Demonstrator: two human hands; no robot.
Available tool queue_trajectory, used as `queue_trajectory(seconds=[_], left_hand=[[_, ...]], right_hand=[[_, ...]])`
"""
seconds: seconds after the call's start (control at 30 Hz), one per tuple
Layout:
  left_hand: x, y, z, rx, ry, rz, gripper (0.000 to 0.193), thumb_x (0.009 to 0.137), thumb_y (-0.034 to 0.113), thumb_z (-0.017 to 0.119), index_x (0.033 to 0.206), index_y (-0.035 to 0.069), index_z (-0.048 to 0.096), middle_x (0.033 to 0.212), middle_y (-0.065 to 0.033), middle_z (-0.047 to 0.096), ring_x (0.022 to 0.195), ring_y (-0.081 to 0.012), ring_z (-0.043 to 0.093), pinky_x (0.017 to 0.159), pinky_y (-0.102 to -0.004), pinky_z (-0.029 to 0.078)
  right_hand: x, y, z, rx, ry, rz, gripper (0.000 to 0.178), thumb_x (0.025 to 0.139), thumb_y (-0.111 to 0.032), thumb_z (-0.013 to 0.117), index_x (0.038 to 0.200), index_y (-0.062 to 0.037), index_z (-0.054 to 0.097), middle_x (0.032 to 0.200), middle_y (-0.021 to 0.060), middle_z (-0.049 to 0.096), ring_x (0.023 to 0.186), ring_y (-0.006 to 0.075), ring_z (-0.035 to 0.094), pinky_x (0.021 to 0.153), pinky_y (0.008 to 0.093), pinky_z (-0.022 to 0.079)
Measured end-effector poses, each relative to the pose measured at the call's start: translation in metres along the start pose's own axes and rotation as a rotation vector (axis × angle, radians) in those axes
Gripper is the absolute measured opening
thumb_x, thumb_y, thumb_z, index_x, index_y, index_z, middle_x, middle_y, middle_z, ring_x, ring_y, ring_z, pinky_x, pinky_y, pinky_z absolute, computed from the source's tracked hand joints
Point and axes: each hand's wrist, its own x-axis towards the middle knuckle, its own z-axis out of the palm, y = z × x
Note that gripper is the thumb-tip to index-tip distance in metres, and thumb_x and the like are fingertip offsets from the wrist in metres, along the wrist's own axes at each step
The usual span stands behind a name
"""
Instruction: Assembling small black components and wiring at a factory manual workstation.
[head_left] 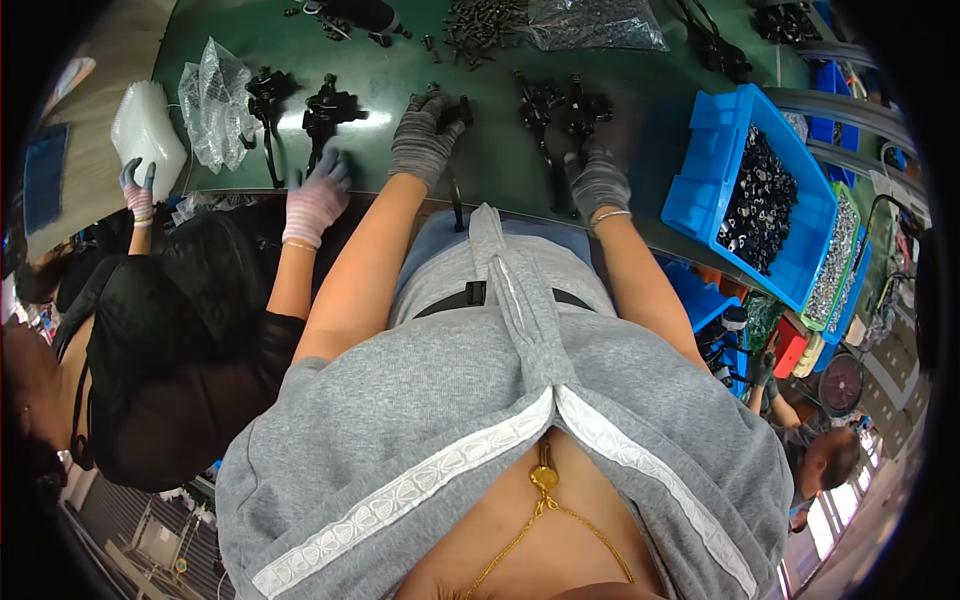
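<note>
My left hand point(424, 140), in a grey knit glove, is closed around a black brake lever point(457, 195). The long blade of that lever hangs down past the table's front edge. To the right, my right hand point(598, 182), also gloved in grey, has its fingers curled on the lower part of another black brake lever point(586, 108); its fingertips are partly hidden. Just left of that one lies a similar brake lever point(538, 105) on the green table. Two more black brake levers, a nearer one point(328, 112) and a farther-left one point(266, 100), rest left of my left hand.
A co-worker's gloved hand point(318, 200) reaches in at the left, near clear plastic bags point(214, 110) and a white foam stack point(148, 130). Loose bolts point(484, 30) lie at the back. On the right stands a blue bin point(690, 185) of small black parts.
</note>
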Motion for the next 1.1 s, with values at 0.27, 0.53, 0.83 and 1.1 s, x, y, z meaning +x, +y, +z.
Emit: queue_trajectory(seconds=[0.27, 0.53, 0.83, 1.1], left_hand=[[0.008, 0.015, 0.001, -0.068, -0.137, -0.092, 0.044, 0.072, 0.004, 0.079, 0.114, 0.008, 0.067, 0.121, -0.0092, 0.057, 0.107, -0.0222, 0.059, 0.094, -0.0332, 0.05], [0.014, 0.008, 0.018, -0.184, -0.079, 0.065, 0.058, 0.07, 0.008, 0.08, 0.122, 0.008, 0.057, 0.119, -0.0157, 0.057, 0.111, -0.0329, 0.056, 0.099, -0.0408, 0.046], [-0.007, 0.002, -0.012, 0.15, -0.118, 0.062, 0.069, 0.076, 0.037, 0.075, 0.135, 0.012, 0.05, 0.132, -0.0186, 0.052, 0.12, -0.0379, 0.051, 0.101, -0.0458, 0.043], [-0.009, -0.005, -0.001, 0.298, -0.067, 0.196, 0.077, 0.074, 0.051, 0.072, 0.135, 0.009, 0.049, 0.139, -0.0166, 0.048, 0.129, -0.0357, 0.045, 0.105, -0.0477, 0.037]], right_hand=[[0.076, -0.011, -0.037, -0.053, 0.209, -0.393, 0.061, 0.077, -0.048, 0.071, 0.132, -0.0259, 0.055, 0.138, 0.0118, 0.05, 0.131, 0.0337, 0.043, 0.106, 0.0456, 0.041], [0.053, -0.068, -0.021, 0.01, -0.062, -0.323, 0.075, 0.07, -0.054, 0.077, 0.136, -0.0274, 0.053, 0.142, 0.0092, 0.047, 0.131, 0.0337, 0.043, 0.106, 0.0455, 0.041], [0.063, -0.128, -0.061, -0.188, 0.019, -0.225, 0.063, 0.079, -0.05, 0.069, 0.132, -0.0193, 0.056, 0.135, 0.0133, 0.051, 0.127, 0.0352, 0.047, 0.105, 0.0452, 0.041], [0.141, -0.279, -0.011, 0.238, -0.094, -0.711, 0.049, 0.089, -0.029, 0.062, 0.134, -0.0131, 0.05, 0.129, 0.0207, 0.053, 0.12, 0.037, 0.053, 0.1, 0.0432, 0.045]])
